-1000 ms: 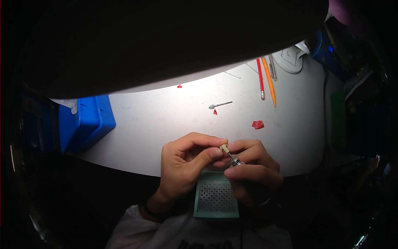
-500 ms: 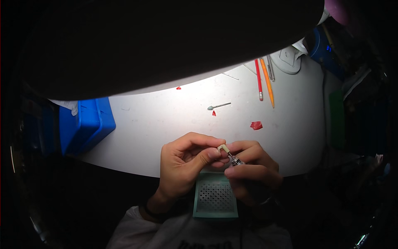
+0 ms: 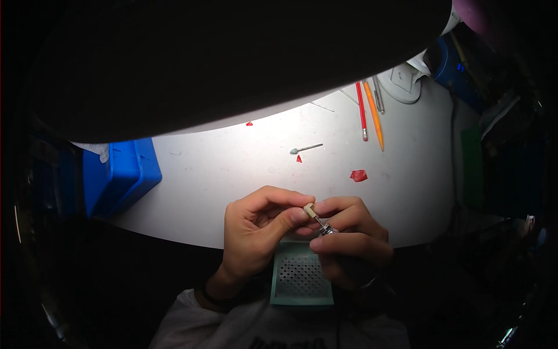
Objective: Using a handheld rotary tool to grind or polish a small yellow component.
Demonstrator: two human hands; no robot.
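Note:
Between thumb and fingertips, my left hand (image 3: 251,227) pinches a small cream-coloured angular piece (image 3: 310,211). My right hand (image 3: 356,230) is closed around a metal-nosed rotary handpiece (image 3: 328,230), whose body disappears into the dark of the palm. From its nose a thin shank points up and left to the cream piece; whether its tip touches is too small to tell. Both hands are close together at the near edge of the white table. Below them lies a green-framed tray (image 3: 302,302) with a perforated metal plate.
A blue bin (image 3: 131,166) stands at the left. On the white table (image 3: 203,192) lie a grey-green mounted grinding point (image 3: 306,149), red scraps (image 3: 358,175), a red pencil (image 3: 362,113) and an orange one (image 3: 374,116). A dark lamp hood (image 3: 232,58) covers the upper view.
The cream piece has turned in my left fingertips, showing another side. My right hand and the handpiece have shifted slightly left.

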